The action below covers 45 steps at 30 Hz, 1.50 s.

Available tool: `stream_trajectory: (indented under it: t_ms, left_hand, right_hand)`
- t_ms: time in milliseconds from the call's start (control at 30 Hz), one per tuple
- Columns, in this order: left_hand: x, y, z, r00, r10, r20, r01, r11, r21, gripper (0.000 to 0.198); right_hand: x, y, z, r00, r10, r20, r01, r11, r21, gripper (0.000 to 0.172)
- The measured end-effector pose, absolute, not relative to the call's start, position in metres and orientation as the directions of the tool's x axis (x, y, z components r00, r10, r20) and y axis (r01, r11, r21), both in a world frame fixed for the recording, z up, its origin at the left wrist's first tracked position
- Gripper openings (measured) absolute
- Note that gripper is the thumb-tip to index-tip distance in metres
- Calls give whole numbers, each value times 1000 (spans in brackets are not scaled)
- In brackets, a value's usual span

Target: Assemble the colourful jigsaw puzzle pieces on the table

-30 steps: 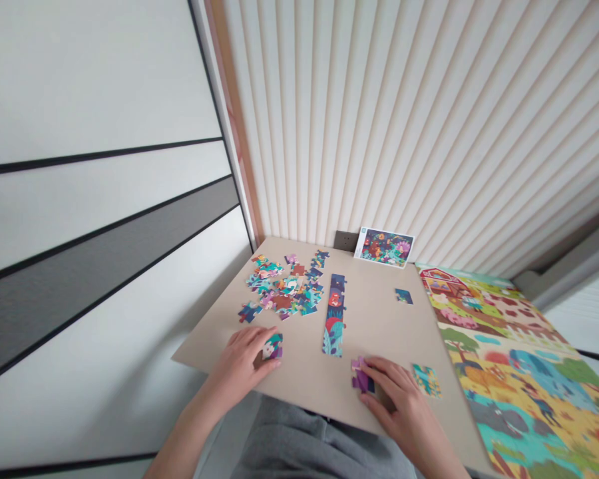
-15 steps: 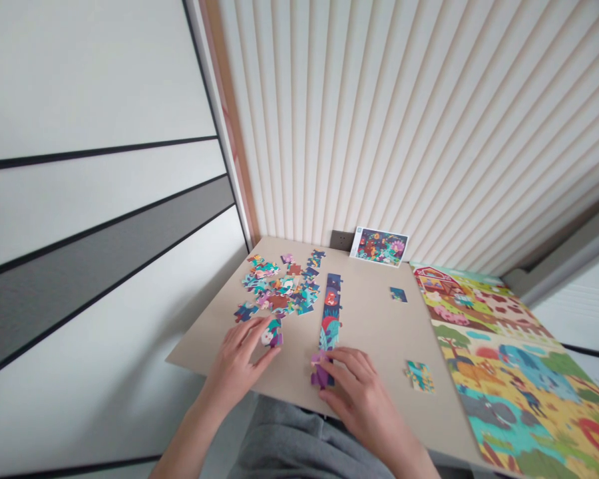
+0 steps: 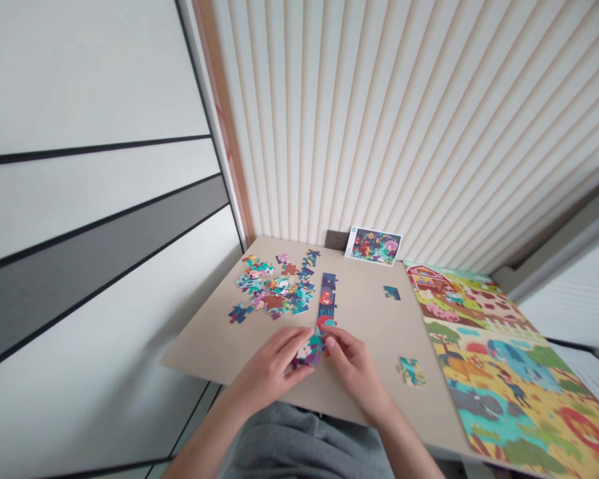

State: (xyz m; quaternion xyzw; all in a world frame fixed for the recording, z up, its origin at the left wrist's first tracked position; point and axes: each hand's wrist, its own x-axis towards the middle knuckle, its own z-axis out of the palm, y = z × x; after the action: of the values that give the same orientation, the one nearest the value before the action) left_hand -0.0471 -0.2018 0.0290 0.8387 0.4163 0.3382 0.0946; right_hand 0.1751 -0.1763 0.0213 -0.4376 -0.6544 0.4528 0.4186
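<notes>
A narrow strip of joined jigsaw puzzle pieces point(image 3: 328, 293) runs toward me on the table. At its near end, my left hand point(image 3: 274, 362) pinches a jigsaw puzzle piece point(image 3: 305, 352) with white, teal and purple on it, close against the strip's left side. Whether the two are interlocked I cannot tell. The fingers of my right hand point(image 3: 352, 359) are closed at the strip's lower right edge, and they cover part of it. The purple piece at the strip's near end is not clearly visible between my hands.
Loose puzzle pieces point(image 3: 274, 286) lie heaped on the table's left side. Two single pieces, a dark blue one point(image 3: 392, 293) and a teal-yellow one point(image 3: 412, 372), lie at the right. A picture card point(image 3: 374, 246) leans against the wall. Finished animal puzzles point(image 3: 509, 372) cover the right side.
My left hand has brought its puzzle piece rightward to the strip's near end. My right hand has shifted slightly up along the strip, and its fingers have drawn closer together.
</notes>
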Motion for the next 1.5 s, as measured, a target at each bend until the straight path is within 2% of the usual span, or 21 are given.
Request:
stream_trajectory:
  t_ms: [100,167,333,500,633,833,933,1100,1333,1500]
  left_hand:
    - [-33,-197,29,477,734,484,582,-676,452,62]
    - [-26,-193,23,434,743,508,589,-662,464,58]
    - [-16,-185,1,306,774,555,597,-610,521,44]
    - [-10,-189,-3,324,762,562,610,-622,492,38]
    - [-10,-191,5,405,751,521,629,-643,437,43]
    - [-9,-193,11,475,751,459,634,-653,414,62]
    - [-9,-193,11,496,757,425,637,-650,414,69]
    - [-10,-193,7,494,745,448,641,-660,392,59]
    - [-11,-193,6,468,714,522,614,-687,389,56]
    - [-12,-190,3,440,714,545,609,-683,403,52]
  right_hand:
    - [185,-176,21,-234,965,118,149,156,-976,39]
    - [192,-178,20,-199,973,117,158,150,-976,40]
    - [208,-192,14,-225,969,103,155,140,-978,58]
    - [208,-199,3,-115,990,87,136,102,-985,50]
    - [204,-201,-2,-84,996,41,57,46,-997,51]
    - [205,-204,-4,-132,991,22,8,23,-1000,39]
    - [206,-205,-6,-123,992,22,23,25,-999,37]
    - [205,-208,-6,-125,991,41,103,54,-993,37]
    - [205,-210,-1,-152,988,40,177,67,-982,52]
    - [206,-210,1,-154,987,44,238,80,-968,49]
